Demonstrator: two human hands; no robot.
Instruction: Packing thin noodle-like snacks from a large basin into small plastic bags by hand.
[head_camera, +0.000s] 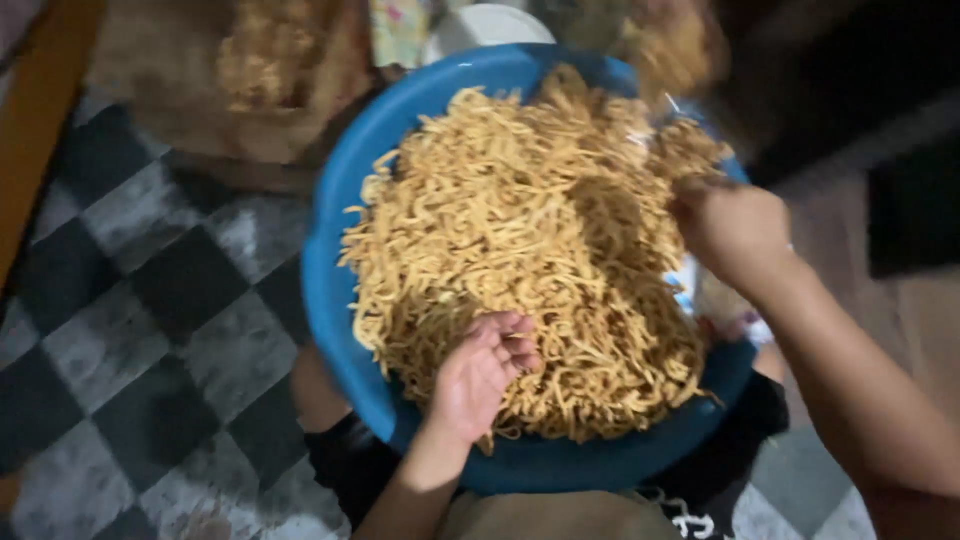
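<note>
Both hands are digging into the fried noodle sticks (530, 250) heaped without common direction in the near blue basin (335, 300), the left hand (480, 375) curling half-closed on some, the right hand (730, 230) fisted on others at the right.

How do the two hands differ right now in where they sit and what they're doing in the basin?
The left hand rests at the near side of the fried strips, fingers curled into them; the right hand is at the far right rim of the blue basin, closed like a fist. The left looks sharp, the right blurred. Both are bare and touch the strips.
</note>
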